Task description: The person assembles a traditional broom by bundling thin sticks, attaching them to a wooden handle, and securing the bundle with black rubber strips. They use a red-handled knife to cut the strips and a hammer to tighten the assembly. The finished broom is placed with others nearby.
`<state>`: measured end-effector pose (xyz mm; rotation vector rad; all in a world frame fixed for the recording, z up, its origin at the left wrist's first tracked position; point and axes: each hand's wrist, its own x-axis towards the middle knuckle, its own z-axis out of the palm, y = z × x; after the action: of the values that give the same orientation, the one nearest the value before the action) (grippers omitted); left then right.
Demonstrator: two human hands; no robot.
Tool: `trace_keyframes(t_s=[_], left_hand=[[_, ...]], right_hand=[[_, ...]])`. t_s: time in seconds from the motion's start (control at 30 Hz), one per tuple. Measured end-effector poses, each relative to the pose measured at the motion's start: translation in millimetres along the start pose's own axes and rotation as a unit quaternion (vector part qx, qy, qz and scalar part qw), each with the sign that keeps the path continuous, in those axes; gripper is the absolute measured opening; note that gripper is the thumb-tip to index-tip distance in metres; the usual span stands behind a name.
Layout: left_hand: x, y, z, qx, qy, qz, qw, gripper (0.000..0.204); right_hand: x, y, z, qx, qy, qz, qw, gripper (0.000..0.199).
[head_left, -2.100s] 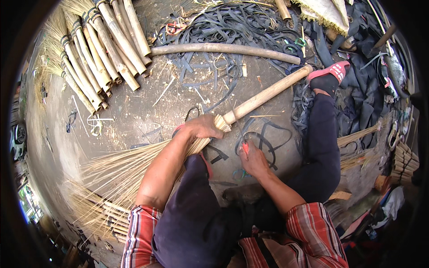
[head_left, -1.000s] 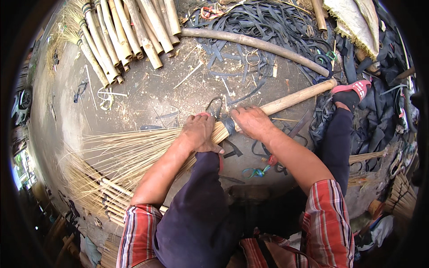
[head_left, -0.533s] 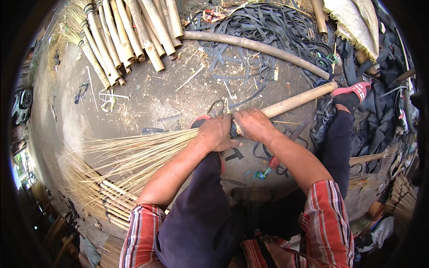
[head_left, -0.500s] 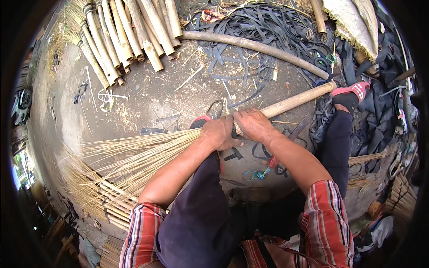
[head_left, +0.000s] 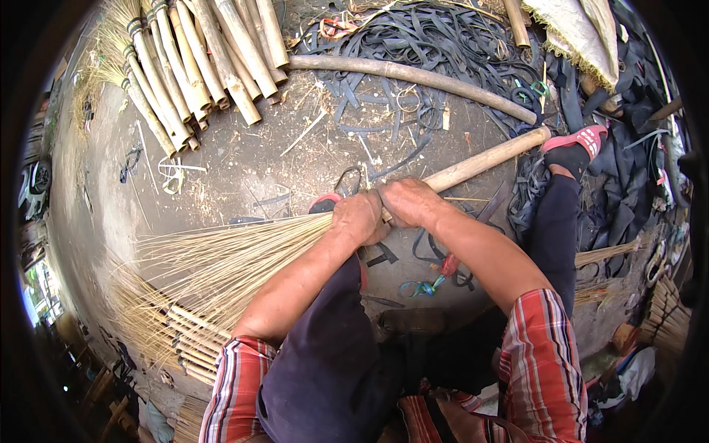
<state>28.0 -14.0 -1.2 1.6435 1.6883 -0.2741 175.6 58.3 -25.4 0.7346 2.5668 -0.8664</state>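
Observation:
A stick broom lies slanted before me, its pale bristles (head_left: 247,255) fanning out to the left and its bamboo handle (head_left: 487,160) running up to the right. My left hand (head_left: 360,219) is closed around the bound base of the bristles. Right beside it, nearly touching, my right hand (head_left: 408,201) is clenched at the lower end of the handle. Whatever binding lies under my fingers is hidden by them. The handle's far end reaches the pink shoe (head_left: 580,142) on my right foot. My other shoe (head_left: 323,204) shows partly behind the bristles.
Finished brooms with bamboo handles (head_left: 199,66) are stacked at the far left; more brooms (head_left: 196,332) lie at the near left. A heap of black rubber strips (head_left: 421,44) fills the back. A long curved pole (head_left: 413,74) crosses the floor before it. A red-handled knife (head_left: 450,264) lies near my right forearm.
Both hands have stayed at the broom's joint, with their fingers curled in tighter. The whole scene has shifted slightly left and up in the picture.

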Motion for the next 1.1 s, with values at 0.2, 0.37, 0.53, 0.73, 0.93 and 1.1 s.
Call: trace_keyframes(t_s=[0.2, 0.37, 0.53, 0.73, 0.93, 1.1], left_hand=[[13, -4, 0, -0.025, -0.046, -0.043, 0.998, 0.049], [19, -6, -9, 0.009, -0.1, -0.002, 0.995, 0.052], [4, 6, -12, -0.009, -0.041, -0.082, 0.996, 0.051], [-1, 16, -24, 0.021, -0.05, -0.07, 0.996, 0.054], [-6, 10, -28, 0.0, -0.019, -0.104, 0.994, 0.062], [-2, 8, -28, 0.0, -0.026, -0.114, 0.993, 0.062]], right_hand=[[-19, -7, 17, -0.06, 0.219, -0.03, 0.973, 0.027], [-18, -2, 27, -0.077, 0.183, 0.001, 0.98, 0.015], [-10, 2, 30, -0.067, 0.184, -0.014, 0.981, 0.012], [-38, -12, 20, -0.098, 0.297, 0.017, 0.95, 0.037], [-140, 48, 28, 0.149, 0.392, 0.383, 0.823, 0.039], [-194, 119, 57, 0.16, 0.376, 0.581, 0.704, 0.03]])
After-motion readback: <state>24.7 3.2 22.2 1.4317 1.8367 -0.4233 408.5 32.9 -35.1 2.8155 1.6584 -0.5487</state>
